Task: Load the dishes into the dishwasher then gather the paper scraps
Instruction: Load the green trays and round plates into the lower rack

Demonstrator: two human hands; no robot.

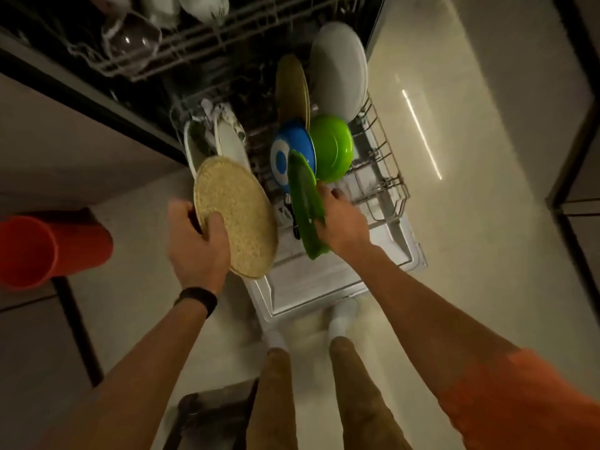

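Dim and a bit smeary here, so some of this is hard to read. The upper rack is cut off at the top of the shot. I can make out a clear glass and some whitish cups in it, not much more. There's something dark under the green plate, down by the front of the lower rack, and I can't tell what it is.

The left grip is curled round the near rim of a tan speckled plate, thumb on the face, the other fingers hidden behind it. That plate is tilted and held up in front of the white plates on the rack's left side. I can't tell if it touches them.

The right grip is clamped on the green plate, which shows almost edge-on, so most of its face is out of sight. Its far end sits right against the blue bowl, with the green bowl just beside, and its near end hangs over the open dishwasher door.

Further back stand an olive plate and a pale grey plate. An orange cup is off to the left, clipped by the edge. There's a black wristband on the left wrist.
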